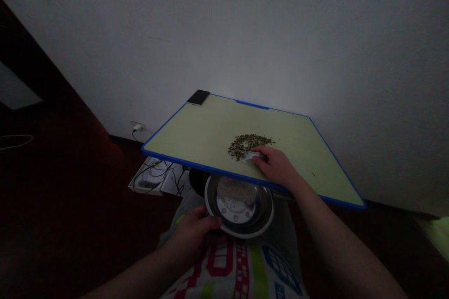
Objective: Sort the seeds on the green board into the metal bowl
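My left hand (201, 225) grips the near left rim of a round metal bowl (269, 212) just below the table's front edge. Pale fine grains (235, 190) lie in the bowl's far part, with bare shiny bottom in front of them. My right hand (275, 163) is over the tabletop, fingers and thumb pinched on a thin, whitish, card-like piece (249, 155). That piece lies low at the near side of a loose pile of small brown bits (247, 142), which look like seeds or beans. Its far side touches or borders the pile.
A pale yellow folding table (210, 124) with a blue rim stands against the wall. A dark tablet or phone (199, 97) lies at its far left corner. Below on the left are a white box (150, 180) with cables and a plugged-in charger (138, 127). A dark pot (197, 180) sits behind the bowl.
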`<state>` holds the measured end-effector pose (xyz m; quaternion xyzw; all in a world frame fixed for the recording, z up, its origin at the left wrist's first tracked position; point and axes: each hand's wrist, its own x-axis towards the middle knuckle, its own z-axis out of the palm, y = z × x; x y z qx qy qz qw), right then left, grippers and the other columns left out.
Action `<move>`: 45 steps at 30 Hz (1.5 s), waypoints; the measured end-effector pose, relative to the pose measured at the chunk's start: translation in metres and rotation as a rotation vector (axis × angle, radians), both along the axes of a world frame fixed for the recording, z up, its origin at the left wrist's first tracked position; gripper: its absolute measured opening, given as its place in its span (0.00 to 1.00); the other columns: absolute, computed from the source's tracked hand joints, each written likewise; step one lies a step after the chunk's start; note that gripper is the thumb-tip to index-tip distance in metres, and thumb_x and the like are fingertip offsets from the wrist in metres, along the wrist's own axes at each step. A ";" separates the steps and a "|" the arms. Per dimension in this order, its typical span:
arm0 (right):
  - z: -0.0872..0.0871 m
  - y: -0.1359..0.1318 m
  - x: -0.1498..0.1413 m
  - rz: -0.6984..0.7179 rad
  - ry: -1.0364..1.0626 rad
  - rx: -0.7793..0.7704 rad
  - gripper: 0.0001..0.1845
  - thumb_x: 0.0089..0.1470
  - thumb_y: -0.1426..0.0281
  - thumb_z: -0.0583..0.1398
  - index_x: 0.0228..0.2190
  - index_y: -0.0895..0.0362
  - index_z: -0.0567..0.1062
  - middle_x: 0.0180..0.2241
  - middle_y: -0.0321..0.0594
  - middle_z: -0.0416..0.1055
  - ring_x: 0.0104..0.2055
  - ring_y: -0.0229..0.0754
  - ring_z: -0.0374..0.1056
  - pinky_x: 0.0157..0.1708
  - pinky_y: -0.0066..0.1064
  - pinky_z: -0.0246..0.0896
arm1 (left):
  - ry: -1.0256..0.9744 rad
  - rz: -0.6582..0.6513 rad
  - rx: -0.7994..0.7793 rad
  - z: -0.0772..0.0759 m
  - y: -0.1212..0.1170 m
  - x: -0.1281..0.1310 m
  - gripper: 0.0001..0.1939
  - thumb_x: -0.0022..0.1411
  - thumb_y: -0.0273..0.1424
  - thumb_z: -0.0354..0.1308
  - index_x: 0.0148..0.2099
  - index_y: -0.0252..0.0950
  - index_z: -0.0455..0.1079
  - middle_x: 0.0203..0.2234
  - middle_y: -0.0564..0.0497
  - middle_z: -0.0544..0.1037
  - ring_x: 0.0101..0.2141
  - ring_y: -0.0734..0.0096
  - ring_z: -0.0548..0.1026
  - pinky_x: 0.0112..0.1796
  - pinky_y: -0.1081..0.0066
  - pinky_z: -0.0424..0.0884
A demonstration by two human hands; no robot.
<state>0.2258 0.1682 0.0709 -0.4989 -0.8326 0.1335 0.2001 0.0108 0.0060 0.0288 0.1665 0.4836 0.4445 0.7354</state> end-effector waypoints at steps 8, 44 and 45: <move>0.000 -0.001 0.000 0.013 0.002 0.011 0.17 0.56 0.67 0.57 0.46 0.57 0.77 0.38 0.45 0.77 0.38 0.44 0.70 0.39 0.34 0.62 | -0.011 -0.006 0.009 -0.005 0.000 -0.001 0.12 0.42 0.25 0.65 0.34 0.34 0.74 0.30 0.45 0.84 0.27 0.66 0.80 0.27 0.72 0.75; -0.005 -0.008 -0.003 0.022 0.018 -0.003 0.18 0.56 0.67 0.57 0.47 0.60 0.76 0.39 0.48 0.77 0.38 0.45 0.70 0.39 0.36 0.62 | -0.020 -0.001 0.010 -0.007 0.001 -0.003 0.13 0.40 0.27 0.67 0.34 0.34 0.75 0.29 0.47 0.84 0.26 0.67 0.79 0.26 0.72 0.74; -0.005 -0.008 -0.003 0.018 0.019 0.001 0.18 0.57 0.67 0.57 0.47 0.60 0.76 0.40 0.48 0.77 0.38 0.45 0.71 0.39 0.36 0.63 | -0.015 -0.001 0.009 -0.007 0.001 -0.003 0.14 0.40 0.27 0.67 0.34 0.34 0.75 0.29 0.47 0.84 0.26 0.67 0.79 0.26 0.72 0.74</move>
